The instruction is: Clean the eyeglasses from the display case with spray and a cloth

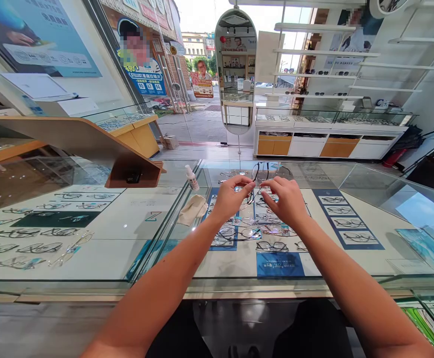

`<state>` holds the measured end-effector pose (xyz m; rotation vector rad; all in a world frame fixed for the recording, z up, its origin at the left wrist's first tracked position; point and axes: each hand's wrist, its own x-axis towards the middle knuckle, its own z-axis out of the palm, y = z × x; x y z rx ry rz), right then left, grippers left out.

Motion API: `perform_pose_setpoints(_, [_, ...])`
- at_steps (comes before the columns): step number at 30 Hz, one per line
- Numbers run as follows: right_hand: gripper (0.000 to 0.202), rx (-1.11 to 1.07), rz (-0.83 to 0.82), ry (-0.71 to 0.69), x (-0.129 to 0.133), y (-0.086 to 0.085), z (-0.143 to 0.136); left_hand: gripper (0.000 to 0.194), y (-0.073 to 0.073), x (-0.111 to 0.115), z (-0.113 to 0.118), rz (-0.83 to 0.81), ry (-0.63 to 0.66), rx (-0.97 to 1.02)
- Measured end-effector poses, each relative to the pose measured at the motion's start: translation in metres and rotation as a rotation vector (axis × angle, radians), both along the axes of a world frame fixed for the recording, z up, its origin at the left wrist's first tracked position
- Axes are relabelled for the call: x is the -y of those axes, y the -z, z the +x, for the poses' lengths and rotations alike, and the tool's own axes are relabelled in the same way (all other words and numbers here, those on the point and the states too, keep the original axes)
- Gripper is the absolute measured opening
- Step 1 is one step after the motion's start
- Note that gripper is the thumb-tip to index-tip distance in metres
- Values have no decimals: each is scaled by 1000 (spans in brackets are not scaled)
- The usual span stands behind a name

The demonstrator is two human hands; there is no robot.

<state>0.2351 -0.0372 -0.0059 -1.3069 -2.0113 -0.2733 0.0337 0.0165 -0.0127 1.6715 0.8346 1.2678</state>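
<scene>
As both bare arms reach over the near edge of the glass worktop [235, 295], here's the left hand [235, 195] with a pair of dark-rimmed eyeglasses [256, 172] pinched between thumb and fingers! The eyeglasses are up in the air, above the part of the worktop towards its far edge, rims raised above the fingertips. Across from it, the right hand [284, 199], fingers bent, thumb low, fingertips right beside the eyeglasses; whether they grip anything, I can't tell from here.

Below the hands, spectacle frames [272, 246] lie in rows, and a blue card [280, 264] sits by the near edge. Over to the right, a dark blue strip [335, 209] bears three more pairs, running at a slant towards the near right corner. To the left of the left hand, a crumpled beige cloth [193, 209], and just beyond it, nearer the far edge, a small white bottle [192, 178]. Past the far edge stands a tall oval mirror [237, 64], facing this way!
</scene>
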Motion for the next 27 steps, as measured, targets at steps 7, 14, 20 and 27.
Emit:
perform_pose_setpoints(7, [14, 79, 39, 78, -5, 3, 6, 47, -2, -2, 0, -36, -55, 60])
perform_pose_setpoints(14, [12, 81, -52, 58, -8, 6, 7, 53, -6, -10, -3, -137, -169, 331])
perform_pose_setpoints(20, [10, -72, -191, -51, -3, 5, 2, 56, -6, -13, -7, -188, -123, 261])
perform_pose_setpoints(27, [39, -533, -323, -229, -2, 9, -7, 46, -3, 3, 4, -165, 72, 162])
